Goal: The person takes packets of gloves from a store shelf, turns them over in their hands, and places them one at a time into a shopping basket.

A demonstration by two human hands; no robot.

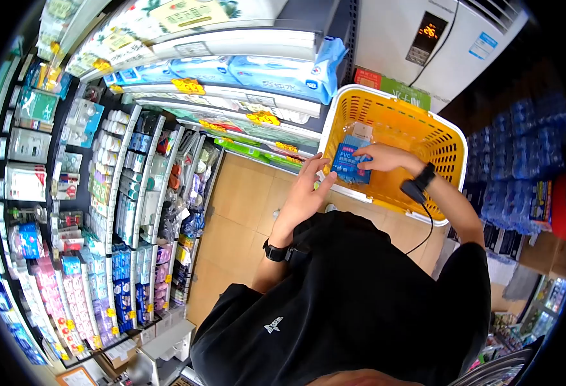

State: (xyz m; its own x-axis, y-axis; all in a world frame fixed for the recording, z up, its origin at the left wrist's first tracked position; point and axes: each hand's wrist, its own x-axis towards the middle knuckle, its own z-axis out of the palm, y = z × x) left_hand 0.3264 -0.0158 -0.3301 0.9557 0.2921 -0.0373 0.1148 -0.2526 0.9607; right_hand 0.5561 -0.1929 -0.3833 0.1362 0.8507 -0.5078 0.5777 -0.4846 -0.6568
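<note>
A blue package marked "PVC" (347, 168) is seen lying inside a yellow basket with a white rim (447, 122), at the end nearer the shelf. Its face is partly covered by the right hand (386, 157), which is reached down into the basket; the fingers are bent over the package, but whether it is clamped by them cannot be told. The left hand (305, 193) is held at the basket's rim, just beside the package, with thumb and fingers spread apart. A dark device (414, 191) with a cable is worn at the right wrist, and a black watch (275, 251) on the left. Beyond the basket, a white appliance (450, 45) is placed; shelves of packaged goods (122, 212) are ranged to the left, and wrapped blue bottles (521, 141) are stacked to the right.
</note>
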